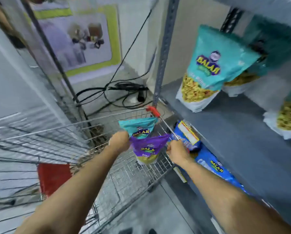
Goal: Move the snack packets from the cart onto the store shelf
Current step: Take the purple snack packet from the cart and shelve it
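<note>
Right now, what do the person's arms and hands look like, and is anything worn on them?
Both forearms are bare: no sleeves reach the visible parts. The left hand and right hand show no gloves, and no watch or band appears at either wrist. Motion blur hides finer detail such as rings.

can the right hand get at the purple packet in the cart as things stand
Probably yes: the right hand is already at the purple packet upper corner above the cart, nothing between them; blur hides whether it grips.

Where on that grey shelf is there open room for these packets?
Bare shelf lies in front of the upright teal packet, left of the packet at the right edge. The back right corner is crowded.
</note>
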Motion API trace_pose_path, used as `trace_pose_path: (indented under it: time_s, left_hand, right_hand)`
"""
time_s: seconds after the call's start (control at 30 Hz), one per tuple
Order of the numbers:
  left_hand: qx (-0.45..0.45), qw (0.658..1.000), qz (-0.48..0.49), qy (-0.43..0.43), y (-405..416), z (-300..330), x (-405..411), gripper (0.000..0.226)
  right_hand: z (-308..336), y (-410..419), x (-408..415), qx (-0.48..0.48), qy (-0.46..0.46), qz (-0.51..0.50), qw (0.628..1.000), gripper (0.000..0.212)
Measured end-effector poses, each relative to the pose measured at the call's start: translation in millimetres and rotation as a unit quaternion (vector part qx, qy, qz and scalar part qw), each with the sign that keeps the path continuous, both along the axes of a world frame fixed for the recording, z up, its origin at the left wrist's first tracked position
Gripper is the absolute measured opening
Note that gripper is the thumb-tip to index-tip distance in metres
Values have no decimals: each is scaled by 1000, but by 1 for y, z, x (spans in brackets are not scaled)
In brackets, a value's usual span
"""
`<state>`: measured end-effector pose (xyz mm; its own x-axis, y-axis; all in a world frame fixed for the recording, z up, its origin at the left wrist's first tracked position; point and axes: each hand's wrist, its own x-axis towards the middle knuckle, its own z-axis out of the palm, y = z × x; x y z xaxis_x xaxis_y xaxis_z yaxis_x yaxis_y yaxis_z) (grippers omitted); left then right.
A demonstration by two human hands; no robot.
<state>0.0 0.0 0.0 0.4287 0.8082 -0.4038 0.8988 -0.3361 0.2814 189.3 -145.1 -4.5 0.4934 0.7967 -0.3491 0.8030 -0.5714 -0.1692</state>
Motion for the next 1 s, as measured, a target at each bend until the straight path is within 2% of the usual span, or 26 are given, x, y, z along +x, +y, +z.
trace_pose_path:
  time_s: [0.07,0.1,0.13,0.17,0.2,0.27,0.33,0.37,0.47,0.5,0.53,0.57,0.63,0.67,0.8,0.93,1.0]
  left_hand:
    - [-64,997,-43,24,12,-35,-4,43]
    - [-107,993,-50,15,19,-64,-6,61]
    - [-165,985,-50,-7,19,-77,-9,82]
    - [-205,976,-32,-67,20,-98,-10,94]
    - [-236,961,-5,-143,17,-109,-9,94]
    - [-280,916,45,-283,10,-126,-3,67]
    - [-303,870,101,-376,5,-140,9,41]
    - [-300,853,116,-411,4,-146,13,38]
    - [-260,841,150,-451,-4,-149,22,34]
    - [-246,839,157,-460,-7,-148,24,31]
    - [-231,836,159,-471,-9,-141,25,29]
    - [-220,834,169,-477,-7,-137,26,26]
    - [-217,822,181,-494,-2,-117,28,18]
    - [-220,819,180,-498,2,-103,27,14]
    - [-210,831,130,-499,12,-31,28,18]
    - [-214,845,52,-488,2,58,42,40]
    - [-218,837,1,-503,-12,104,54,26]
  right_hand:
    - [-14,9,4,-27,-16,14,999,19]
    - [-18,14,4,-47,-8,26,999,27]
    - [-14,16,3,-72,21,18,997,36]
    - [-20,22,4,-73,58,12,996,46]
    - [-29,27,6,-66,105,-4,992,54]
    - [-49,35,12,-31,231,-53,971,62]
    - [-74,44,21,1,346,-107,932,64]
    - [-85,48,24,23,369,-122,921,66]
    - [-133,57,43,48,417,-144,896,83]
    - [-131,59,42,61,420,-156,892,87]
    - [-124,60,38,73,422,-166,888,87]
    - [-111,61,32,94,422,-173,885,78]
    - [-87,61,24,139,447,-174,867,45]
    - [-76,60,21,164,459,-178,855,40]
    - [-20,49,10,269,488,-195,807,60]
    - [51,20,6,371,475,-207,771,41]
    - [90,0,8,423,459,-212,752,36]
